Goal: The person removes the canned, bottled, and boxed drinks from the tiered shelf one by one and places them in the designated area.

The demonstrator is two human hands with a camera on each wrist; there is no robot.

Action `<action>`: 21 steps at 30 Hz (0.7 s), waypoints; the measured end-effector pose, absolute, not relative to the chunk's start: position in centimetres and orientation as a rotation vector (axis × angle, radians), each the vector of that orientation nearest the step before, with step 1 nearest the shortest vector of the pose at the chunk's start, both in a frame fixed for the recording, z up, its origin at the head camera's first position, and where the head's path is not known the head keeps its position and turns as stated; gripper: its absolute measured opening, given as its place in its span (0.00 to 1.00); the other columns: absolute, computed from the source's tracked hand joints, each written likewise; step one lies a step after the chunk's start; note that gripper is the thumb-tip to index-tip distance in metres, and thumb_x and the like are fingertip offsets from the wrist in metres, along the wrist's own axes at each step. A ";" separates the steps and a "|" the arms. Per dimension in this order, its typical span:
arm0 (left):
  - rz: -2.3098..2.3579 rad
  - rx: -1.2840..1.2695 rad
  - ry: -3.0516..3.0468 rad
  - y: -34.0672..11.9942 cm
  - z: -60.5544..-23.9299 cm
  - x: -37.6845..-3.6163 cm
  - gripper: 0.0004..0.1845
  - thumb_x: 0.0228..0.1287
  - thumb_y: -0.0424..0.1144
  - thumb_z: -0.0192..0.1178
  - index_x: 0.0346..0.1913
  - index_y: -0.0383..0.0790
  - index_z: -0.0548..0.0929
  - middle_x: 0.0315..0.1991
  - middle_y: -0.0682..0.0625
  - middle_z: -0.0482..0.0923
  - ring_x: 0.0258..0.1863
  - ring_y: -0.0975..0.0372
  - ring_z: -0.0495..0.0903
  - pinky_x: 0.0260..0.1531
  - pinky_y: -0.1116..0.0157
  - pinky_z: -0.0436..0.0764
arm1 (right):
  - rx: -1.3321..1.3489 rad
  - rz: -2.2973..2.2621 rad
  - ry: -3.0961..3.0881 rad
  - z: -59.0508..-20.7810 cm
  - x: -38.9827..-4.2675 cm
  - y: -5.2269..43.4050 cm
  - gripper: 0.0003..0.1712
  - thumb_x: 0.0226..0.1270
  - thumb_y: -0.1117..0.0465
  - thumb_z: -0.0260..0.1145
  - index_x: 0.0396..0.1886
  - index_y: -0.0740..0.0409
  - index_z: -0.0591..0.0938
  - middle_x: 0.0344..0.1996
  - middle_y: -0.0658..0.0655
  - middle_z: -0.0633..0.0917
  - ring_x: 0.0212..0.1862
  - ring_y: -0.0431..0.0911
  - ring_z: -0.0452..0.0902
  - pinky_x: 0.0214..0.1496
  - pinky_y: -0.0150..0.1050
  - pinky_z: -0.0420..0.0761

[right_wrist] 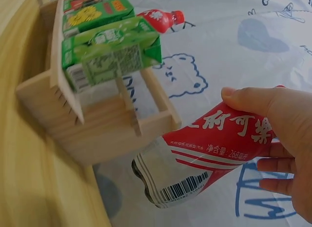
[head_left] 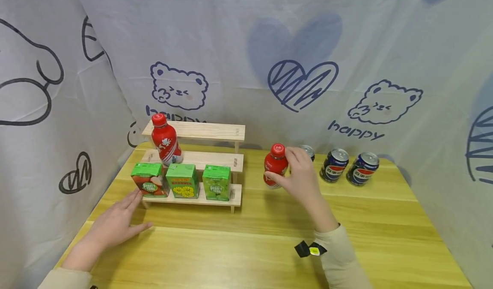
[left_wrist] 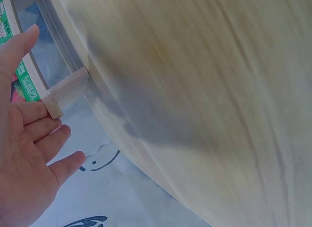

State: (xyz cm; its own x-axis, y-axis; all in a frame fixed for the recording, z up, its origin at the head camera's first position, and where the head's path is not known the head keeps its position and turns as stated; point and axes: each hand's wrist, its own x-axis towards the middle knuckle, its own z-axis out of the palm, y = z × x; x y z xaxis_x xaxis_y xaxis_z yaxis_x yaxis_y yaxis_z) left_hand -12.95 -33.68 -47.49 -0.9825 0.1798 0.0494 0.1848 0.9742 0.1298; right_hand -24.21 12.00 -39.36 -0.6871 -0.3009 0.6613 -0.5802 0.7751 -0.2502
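My right hand (head_left: pixel 302 175) grips a red soda bottle (head_left: pixel 275 165) around its upper part, right of the small wooden shelf (head_left: pixel 200 158). In the right wrist view the bottle's white base and barcode tilt toward the shelf's side. My left hand (head_left: pixel 115 220) rests at the lowest tier's left end, its fingers straight and touching the wood, as the left wrist view shows. Three juice boxes stand on that tier: a red-and-green one (head_left: pixel 149 180), one with yellow flowers (head_left: pixel 182 181) and a light green one (head_left: pixel 217 183). A second red bottle (head_left: pixel 166 139) stands on the middle tier at left.
Two dark blue soda cans (head_left: pixel 334 165) (head_left: pixel 363 169) stand at the table's back right. A third can (head_left: pixel 308 152) is partly hidden behind my right hand. The yellow wood table (head_left: pixel 215 254) is backed by a white printed cloth (head_left: pixel 239 45).
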 end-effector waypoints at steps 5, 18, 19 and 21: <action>-0.211 -0.291 -3.093 -33.6 -47.4 -13.0 0.54 0.58 0.67 0.61 0.71 0.24 0.60 0.72 0.28 0.57 0.68 0.36 0.64 0.65 0.38 0.68 | 0.624 0.603 -2.364 -40.0 -23.8 13.8 0.38 0.44 0.45 0.81 0.51 0.64 0.80 0.47 0.61 0.82 0.52 0.55 0.74 0.56 0.52 0.79; -0.196 -0.315 -3.075 -33.6 -47.3 -13.0 0.54 0.57 0.65 0.62 0.70 0.22 0.61 0.71 0.26 0.58 0.66 0.34 0.65 0.65 0.39 0.68 | 0.535 0.541 -2.309 -41.7 -23.5 18.9 0.40 0.39 0.48 0.83 0.47 0.69 0.80 0.43 0.66 0.82 0.48 0.60 0.74 0.54 0.54 0.77; -0.196 -0.315 -3.077 -33.6 -47.3 -13.0 0.54 0.57 0.65 0.62 0.70 0.22 0.61 0.71 0.26 0.58 0.66 0.34 0.65 0.65 0.39 0.68 | 0.533 0.541 -2.303 -41.7 -23.4 19.3 0.40 0.38 0.48 0.83 0.46 0.70 0.80 0.43 0.66 0.82 0.48 0.61 0.74 0.54 0.54 0.76; -0.195 -0.313 -3.081 -33.6 -47.3 -13.1 0.53 0.58 0.65 0.62 0.70 0.22 0.61 0.71 0.27 0.58 0.66 0.34 0.65 0.65 0.39 0.68 | 0.520 0.535 -2.299 -41.8 -23.4 20.0 0.40 0.37 0.49 0.84 0.46 0.70 0.80 0.42 0.66 0.82 0.48 0.61 0.74 0.54 0.54 0.76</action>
